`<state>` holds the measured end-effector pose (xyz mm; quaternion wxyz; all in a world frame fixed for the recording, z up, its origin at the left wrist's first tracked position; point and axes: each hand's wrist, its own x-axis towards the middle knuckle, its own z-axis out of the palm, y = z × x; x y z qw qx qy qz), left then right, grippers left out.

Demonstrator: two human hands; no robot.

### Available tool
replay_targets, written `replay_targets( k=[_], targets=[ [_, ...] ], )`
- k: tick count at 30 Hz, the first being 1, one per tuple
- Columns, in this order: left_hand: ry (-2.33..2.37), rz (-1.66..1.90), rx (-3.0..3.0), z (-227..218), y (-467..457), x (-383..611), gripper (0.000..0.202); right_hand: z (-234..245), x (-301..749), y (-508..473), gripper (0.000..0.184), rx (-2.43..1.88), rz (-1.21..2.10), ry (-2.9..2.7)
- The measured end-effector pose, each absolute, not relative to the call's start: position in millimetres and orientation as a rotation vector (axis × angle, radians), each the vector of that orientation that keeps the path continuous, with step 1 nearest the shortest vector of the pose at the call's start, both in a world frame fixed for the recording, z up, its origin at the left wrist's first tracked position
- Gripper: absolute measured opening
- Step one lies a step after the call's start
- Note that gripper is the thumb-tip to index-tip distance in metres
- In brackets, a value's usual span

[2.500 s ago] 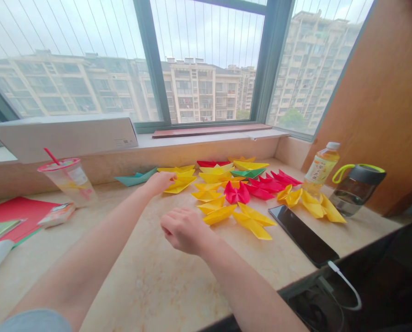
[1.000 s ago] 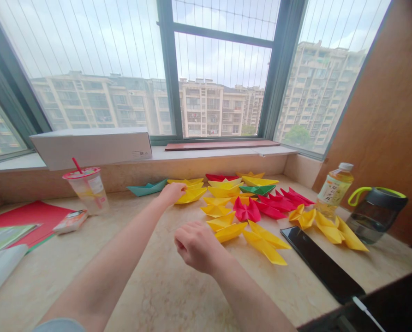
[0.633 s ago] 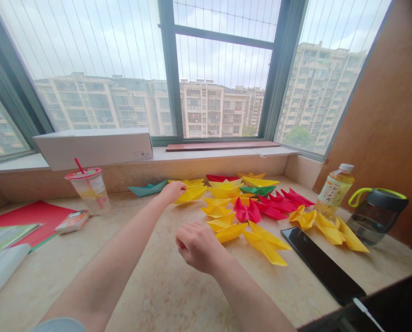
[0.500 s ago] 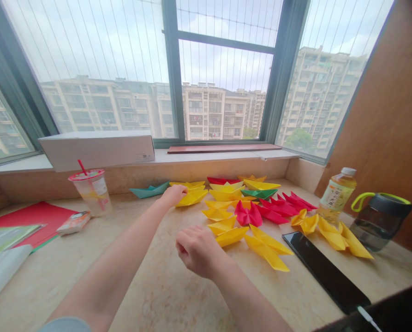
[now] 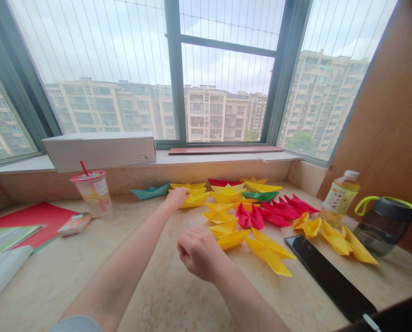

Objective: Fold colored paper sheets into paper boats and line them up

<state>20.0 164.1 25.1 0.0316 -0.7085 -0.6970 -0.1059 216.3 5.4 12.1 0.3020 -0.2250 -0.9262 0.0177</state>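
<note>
My left hand [image 5: 178, 198] reaches across the counter, its fingers pinched at the left end of a yellow paper boat [image 5: 196, 201]. More yellow paper boats [image 5: 188, 186] lie just behind it, and a teal paper boat [image 5: 151, 191] sits to its left. Closer to me, my right hand [image 5: 198, 251] is curled into a fist above the counter, with nothing showing in it. Right beside that fist are a yellow paper boat [image 5: 234, 239] and a long, double-pointed yellow folded piece [image 5: 273, 253].
Red folded pieces [image 5: 249, 216] and a green boat [image 5: 261, 196] fill the middle. To the right are a black phone [image 5: 326, 274], a drink bottle [image 5: 340, 198] and a dark tumbler [image 5: 385, 226]. A lidded cup [image 5: 94, 193] and red paper [image 5: 36, 219] lie left.
The view has shifted slightly, moving everything a little in the picture. My left hand stays at the yellow paper boat, and my right fist keeps its place and shape.
</note>
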Motion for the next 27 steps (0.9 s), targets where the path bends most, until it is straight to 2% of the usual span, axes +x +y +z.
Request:
replay_targets(
  k=[18,27],
  targets=[
    [-1.995,-0.397,-2.124,42,144,21,0.031,14,219,6,0.014,-0.614,0.075,-2.436],
    [-1.735,-0.446,-2.224,63,76,3,0.027,11,231,12,0.017,-0.649,0.085,-2.295]
  ],
)
